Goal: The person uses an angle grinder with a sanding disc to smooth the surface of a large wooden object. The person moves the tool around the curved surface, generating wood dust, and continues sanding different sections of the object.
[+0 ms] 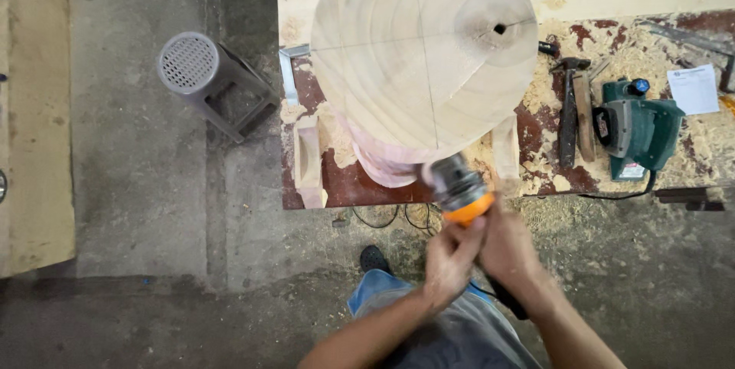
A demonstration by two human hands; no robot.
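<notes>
Sawdust and shavings cover the workbench [674, 1], and on it stands a big turned wooden piece [421, 55], pale, round-topped, with pencil lines crossing at a small centre hole. Its lower part narrows into pinkish rings close to the bench's front edge. Against that lower edge the person presses an angle grinder [458, 185], grey at the head and orange at the body.

Both hands are closed on the tool. The left hand [448, 262] wraps the orange body from below, and the right hand [509, 250] clamps the rear of it, where a dark cable runs off beneath the wrist. I judge the grinder compact but dense, hard-cased, and apt to kick sideways when the disc bites, so a two-handed hold on the body, well back from the head, looks right. The wooden piece looks heavy and rigid, unlikely to shift under light pressure; wooden blocks [308, 156] sit at its base on either side.

Further along the bench lie a green electric planer [639, 128], a hammer [568, 109] and a white sheet of paper [695, 87]. A grey plastic stool [207, 82] stands on the concrete floor [145, 200] to the left.
</notes>
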